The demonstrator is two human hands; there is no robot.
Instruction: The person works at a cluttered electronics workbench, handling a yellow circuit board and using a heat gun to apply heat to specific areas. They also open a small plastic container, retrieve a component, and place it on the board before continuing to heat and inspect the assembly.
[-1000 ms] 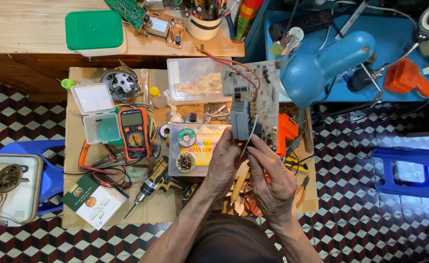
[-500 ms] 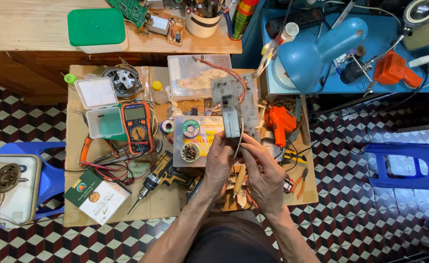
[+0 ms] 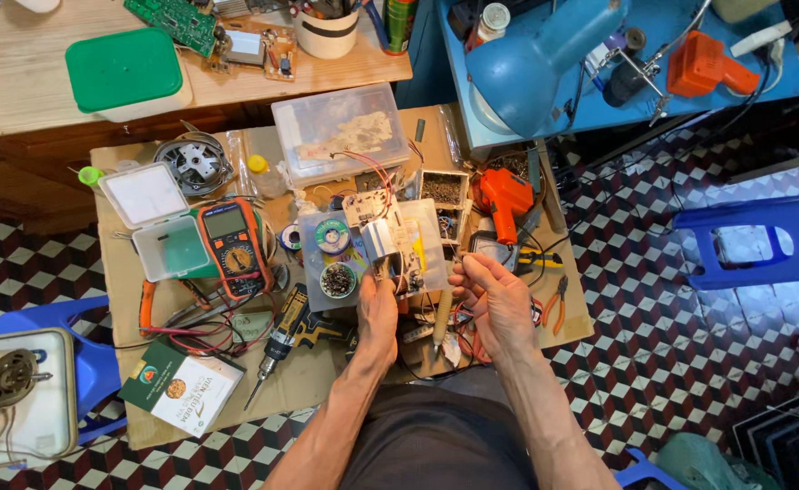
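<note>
- While held up over the desk (image 3: pixel 345 381), circuit board (image 3: pixel 389 243) pinched at lower edge by left hand (image 3: pixel 377 313) fingers.
- Right hand (image 3: pixel 499 304) fingers closed around soldering iron (image 3: pixel 442 319), tip down.
- Likely mid-soldering; next needs tip brought to a joint, board steady.

Single head-worn view, looking steeply down — close over cluttered workbench (image 3: pixel 127 381), floor at edges

White circuit board (image 3: pixel 383 238), upright, wired.
</note>
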